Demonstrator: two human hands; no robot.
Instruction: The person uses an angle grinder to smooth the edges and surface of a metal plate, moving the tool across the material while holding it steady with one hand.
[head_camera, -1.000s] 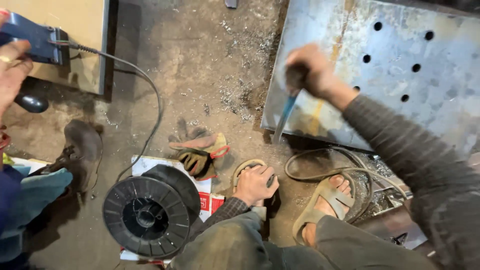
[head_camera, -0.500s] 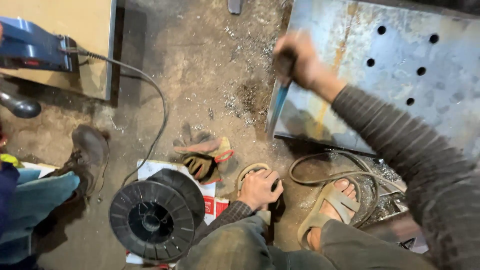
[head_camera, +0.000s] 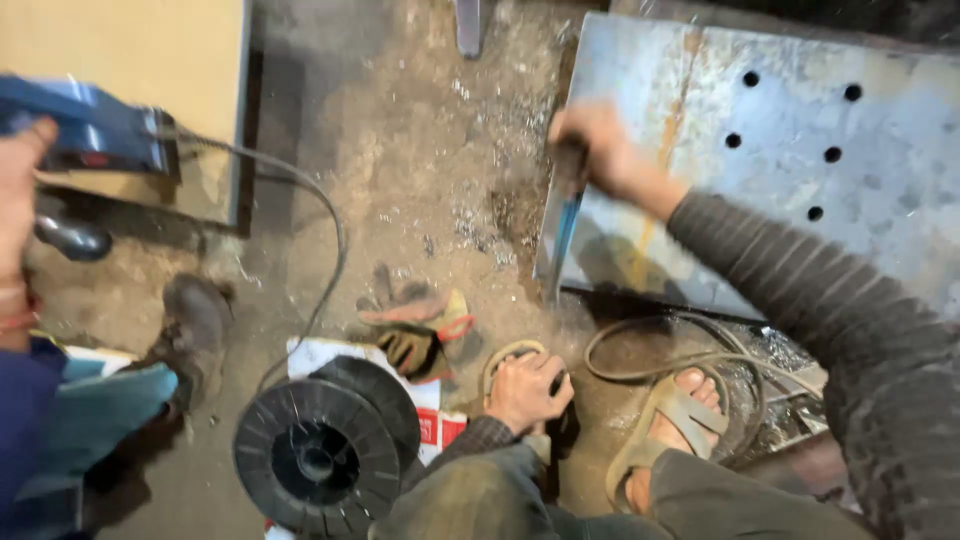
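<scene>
Right hand: your right hand (head_camera: 598, 150) is clenched on a blue-handled tool (head_camera: 565, 225) at the steel plate (head_camera: 780, 190) edge.
Left hand: your left hand (head_camera: 525, 388) fingers grip your sandal (floor).
Progress: holes drilled; edge work apparently unfinished.

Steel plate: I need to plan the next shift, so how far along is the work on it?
Done, it seems: round holes already go through the steel plate, and metal shavings lie on the floor. In hand: the right hand holds a blue-handled tool, blurred, at the plate's left edge; the left hand rests low. Left: hard to judge; the work gloves lie unworn.
</scene>
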